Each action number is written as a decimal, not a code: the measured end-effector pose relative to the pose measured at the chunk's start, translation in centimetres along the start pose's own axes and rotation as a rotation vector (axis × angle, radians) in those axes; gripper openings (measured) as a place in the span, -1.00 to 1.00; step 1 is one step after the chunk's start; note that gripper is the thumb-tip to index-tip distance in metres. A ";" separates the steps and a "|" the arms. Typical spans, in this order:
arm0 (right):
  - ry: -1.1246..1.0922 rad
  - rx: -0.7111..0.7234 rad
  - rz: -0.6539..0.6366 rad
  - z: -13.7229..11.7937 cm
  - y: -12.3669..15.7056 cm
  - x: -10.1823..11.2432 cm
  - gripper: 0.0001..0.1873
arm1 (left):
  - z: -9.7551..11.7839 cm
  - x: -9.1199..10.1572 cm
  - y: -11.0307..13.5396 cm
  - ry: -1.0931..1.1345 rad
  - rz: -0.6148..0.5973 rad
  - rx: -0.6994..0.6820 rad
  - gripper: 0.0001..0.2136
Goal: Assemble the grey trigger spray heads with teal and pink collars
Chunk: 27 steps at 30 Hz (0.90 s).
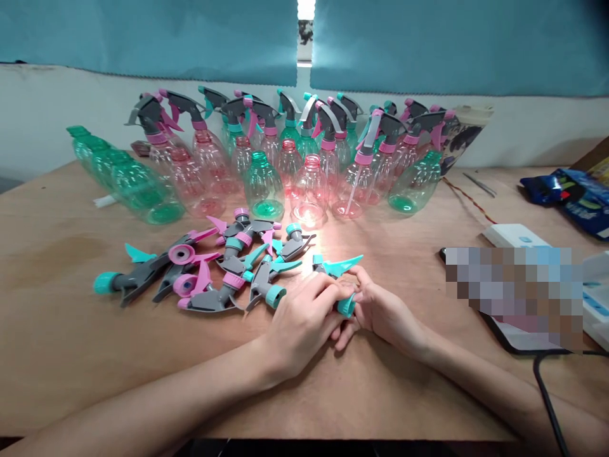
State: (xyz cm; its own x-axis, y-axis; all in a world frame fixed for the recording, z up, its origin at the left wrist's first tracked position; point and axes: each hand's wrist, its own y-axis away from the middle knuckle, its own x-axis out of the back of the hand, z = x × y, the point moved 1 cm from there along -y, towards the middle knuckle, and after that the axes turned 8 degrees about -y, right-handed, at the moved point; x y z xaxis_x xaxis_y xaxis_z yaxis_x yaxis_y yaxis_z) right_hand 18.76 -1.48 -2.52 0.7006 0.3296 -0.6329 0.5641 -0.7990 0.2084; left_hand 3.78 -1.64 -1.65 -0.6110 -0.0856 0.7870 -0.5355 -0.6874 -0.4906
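Note:
Between my two hands, a little above the tabletop, is a grey and teal trigger spray head (347, 306), its trigger pointing up and right and its round collar facing me. The fingers of my left hand (302, 317) are wrapped over its body and hide most of it. My right hand (387, 317) grips it from the other side, thumb and fingers near the collar. Just left of my left hand lies a loose pile of grey spray heads with pink or teal parts, including a teal-collared one (275, 296) and a pink one (216, 298).
Behind the pile stand rows of clear green bottles (264, 187) and pink bottles (309, 190), many topped with spray heads. To the right are a phone (514, 336) with a blurred screen, a white box (516, 235), a black cable (547, 387) and a blue packet (571, 197).

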 end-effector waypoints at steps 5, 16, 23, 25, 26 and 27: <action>0.028 0.003 0.025 0.1 0.1 -0.3 -0.59 | 0.0 0.2 0.0 -0.002 0.002 0.012 -0.87; -0.008 0.014 0.063 0.1 0.4 -0.4 -0.63 | -0.1 0.4 -0.1 0.097 -0.043 0.067 -0.84; -0.022 -0.012 0.028 -0.2 0.3 -0.2 -0.64 | -0.1 0.5 -0.1 0.127 -0.071 0.069 -0.80; -0.010 -0.008 0.025 -0.2 0.3 -0.2 -0.65 | 0.0 0.4 -0.1 0.118 -0.064 0.059 -0.80; -0.003 -0.007 0.025 -0.1 0.3 -0.2 -0.66 | 0.0 0.4 -0.1 0.116 -0.062 0.055 -0.81; 0.003 -0.007 0.025 -0.1 0.3 -0.2 -0.67 | 0.0 0.3 -0.1 0.115 -0.060 0.051 -0.81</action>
State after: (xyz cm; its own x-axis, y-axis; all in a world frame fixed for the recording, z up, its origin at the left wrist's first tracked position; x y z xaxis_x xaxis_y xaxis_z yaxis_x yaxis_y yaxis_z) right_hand 18.77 -1.71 -2.24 0.7159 0.3115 -0.6249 0.5497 -0.8033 0.2293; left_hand 3.59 -1.59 -1.34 -0.6434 0.0383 0.7646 -0.5448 -0.7246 -0.4221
